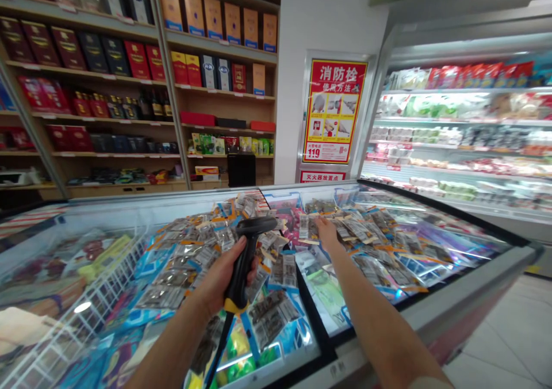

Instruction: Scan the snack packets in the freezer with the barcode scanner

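Observation:
In my left hand (222,277) is a black barcode scanner (243,268) with a yellow band at the base of its handle. My fingers wrap round the grip, and its cable hangs down toward me. Farther off, my right hand (326,233) pinches the edge of a small clear packet (307,228) with dark contents and a printed label. That packet is over the right-hand pile of similar packets (375,228). Beneath the scanner spreads the left-hand pile of packets (176,262), lying on the freezer's glass. My right fingertips are partly hidden.
A chest freezer (435,323) with sliding glass lids spans the front. A white wire basket (81,325) stands inside it at left. Shelves of boxed goods (218,46) line the back wall. A red and yellow poster (334,110) hangs beside a lit open cooler (457,121).

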Demonstrator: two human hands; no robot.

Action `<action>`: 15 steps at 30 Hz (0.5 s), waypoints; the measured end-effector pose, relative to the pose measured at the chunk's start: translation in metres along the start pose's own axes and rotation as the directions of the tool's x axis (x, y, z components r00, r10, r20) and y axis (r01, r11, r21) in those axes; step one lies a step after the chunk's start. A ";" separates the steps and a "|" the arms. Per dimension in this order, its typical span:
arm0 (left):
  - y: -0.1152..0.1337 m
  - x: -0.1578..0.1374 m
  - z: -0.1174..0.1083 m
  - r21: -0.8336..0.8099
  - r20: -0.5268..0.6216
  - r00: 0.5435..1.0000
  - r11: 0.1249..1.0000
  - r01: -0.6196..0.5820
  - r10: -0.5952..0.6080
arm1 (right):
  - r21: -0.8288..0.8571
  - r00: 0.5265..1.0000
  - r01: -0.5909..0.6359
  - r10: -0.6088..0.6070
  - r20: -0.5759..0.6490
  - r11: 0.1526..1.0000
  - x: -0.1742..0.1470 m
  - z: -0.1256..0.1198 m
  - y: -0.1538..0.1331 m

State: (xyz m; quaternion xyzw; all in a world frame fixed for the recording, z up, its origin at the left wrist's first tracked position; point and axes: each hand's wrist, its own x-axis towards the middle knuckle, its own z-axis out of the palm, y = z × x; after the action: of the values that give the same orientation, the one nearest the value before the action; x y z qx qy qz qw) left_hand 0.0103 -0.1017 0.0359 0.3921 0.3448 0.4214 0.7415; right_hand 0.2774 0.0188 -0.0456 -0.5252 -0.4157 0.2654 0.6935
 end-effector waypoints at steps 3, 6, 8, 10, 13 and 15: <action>-0.002 -0.001 0.002 0.026 -0.022 1.000 1.000 0.008 -0.007 | 0.096 0.989 -0.147 0.146 0.025 0.984 0.001 0.002 -0.005; -0.002 -0.002 0.003 0.027 -0.006 1.000 1.000 0.007 -0.007 | 0.149 0.982 -0.184 0.187 -0.005 0.972 0.001 0.007 -0.014; -0.002 -0.003 0.002 0.025 -0.005 1.000 1.000 0.011 -0.011 | 0.181 0.987 -0.157 0.158 0.007 0.971 -0.001 0.011 -0.019; -0.002 -0.004 0.001 0.024 -0.002 1.000 1.000 0.015 -0.015 | 0.176 0.997 -0.078 0.077 0.012 0.981 -0.007 0.015 -0.024; -0.003 -0.005 0.001 0.029 0.014 1.000 1.000 0.006 -0.007 | 0.085 0.998 0.054 -0.057 0.034 0.995 -0.017 0.021 -0.027; -0.003 -0.006 0.001 0.029 0.025 1.000 1.000 0.001 -0.002 | 0.053 0.994 0.082 -0.085 0.067 0.995 -0.022 0.024 -0.026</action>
State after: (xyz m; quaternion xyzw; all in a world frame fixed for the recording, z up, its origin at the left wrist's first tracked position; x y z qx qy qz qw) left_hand 0.0102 -0.1087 0.0349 0.4080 0.3419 0.4108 0.7402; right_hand 0.2441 0.0054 -0.0249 -0.4801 -0.4543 0.2646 0.7022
